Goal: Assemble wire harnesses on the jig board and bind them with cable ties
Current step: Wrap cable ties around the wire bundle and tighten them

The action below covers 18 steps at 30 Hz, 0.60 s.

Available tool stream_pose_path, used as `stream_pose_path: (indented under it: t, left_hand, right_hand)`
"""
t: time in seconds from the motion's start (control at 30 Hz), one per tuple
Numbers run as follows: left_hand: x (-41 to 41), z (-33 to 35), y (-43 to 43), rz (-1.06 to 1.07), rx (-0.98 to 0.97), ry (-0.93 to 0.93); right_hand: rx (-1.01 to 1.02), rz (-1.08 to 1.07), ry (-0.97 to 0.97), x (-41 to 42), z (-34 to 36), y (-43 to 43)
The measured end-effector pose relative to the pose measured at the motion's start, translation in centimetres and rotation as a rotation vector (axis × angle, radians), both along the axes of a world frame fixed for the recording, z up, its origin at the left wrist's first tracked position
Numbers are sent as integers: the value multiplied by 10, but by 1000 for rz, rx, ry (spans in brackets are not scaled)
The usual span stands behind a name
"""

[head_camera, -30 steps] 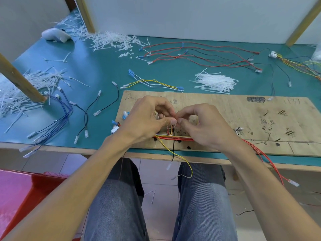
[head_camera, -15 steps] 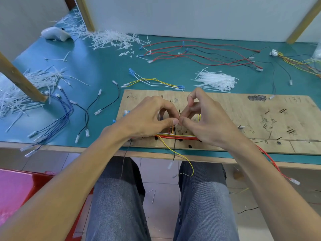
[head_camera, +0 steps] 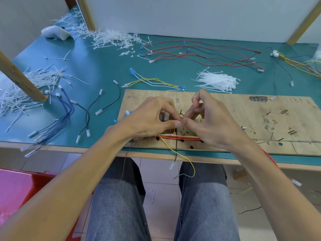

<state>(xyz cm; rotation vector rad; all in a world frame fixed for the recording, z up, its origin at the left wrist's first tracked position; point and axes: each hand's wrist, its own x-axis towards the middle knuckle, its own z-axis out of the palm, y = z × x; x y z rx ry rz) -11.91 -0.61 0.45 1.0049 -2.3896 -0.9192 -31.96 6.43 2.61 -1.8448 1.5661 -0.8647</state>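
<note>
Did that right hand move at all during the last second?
Yes. The right hand has raised its fingers toward the far edge of the jig board; its thumb stays beside the left hand at the wire harness.

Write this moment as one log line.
left hand: pinching, item hidden | right hand: pinching, same spot | wire bundle: on board, front edge | cable ties: heap behind board

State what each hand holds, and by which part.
The left hand and right hand both seem to pinch the black wire near its upper end.

wall (head_camera: 191, 14): plain white | table (head_camera: 104, 66): teal top, wooden edge | post (head_camera: 20, 77): slanted wood | floor (head_camera: 159, 173): pale tiles
</note>
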Motion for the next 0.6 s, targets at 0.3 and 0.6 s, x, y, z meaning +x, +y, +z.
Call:
stream_pose_path:
  t: [0.3,0.6]
  left_hand:
    - [5,4,-2,-39,-98,-85]
    - [2,2,-4,-86,-96,-64]
  right_hand:
    - [-75,97,23,0,27,-9]
    - [-31,227,9,7,29,-11]
